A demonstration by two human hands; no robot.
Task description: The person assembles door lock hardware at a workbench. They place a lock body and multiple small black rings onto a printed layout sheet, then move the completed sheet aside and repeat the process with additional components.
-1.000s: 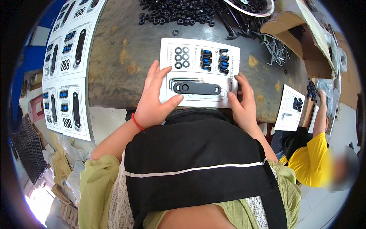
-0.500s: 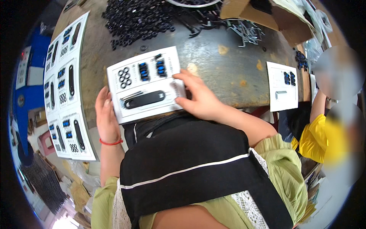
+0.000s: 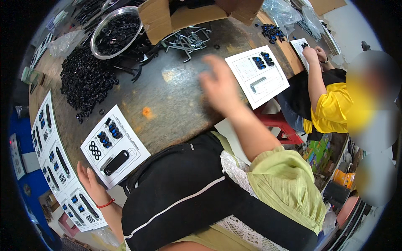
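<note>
A white hardware card point(image 3: 131, 151) lies at the table's front edge, bearing blue-and-black fastener pieces, black rings, a hex key and a black slotted plate. My left hand point(image 3: 93, 184) rests beside its lower left edge, fingers stretched out; whether it touches the card I cannot tell. Off to the right, my right hand point(image 3: 222, 85) hangs above the table, slightly blurred, its fingers apart with nothing in them. Nearest it is a second white card point(image 3: 248, 81) with blue-and-black pieces and hex keys, partly over the table's edge.
Several filled cards point(image 3: 53, 154) lie at the left. A heap of black rings point(image 3: 86, 77) and a metal bowl point(image 3: 93, 44) stand at the back. Hex keys point(image 3: 186, 42) lie by a cardboard box point(image 3: 197, 16). A co-worker in a yellow sleeve point(image 3: 331, 104) handles another card.
My right hand has let go of the hardware card and moved right toward the second card. My left hand stays near the first card. The view has turned right.
</note>
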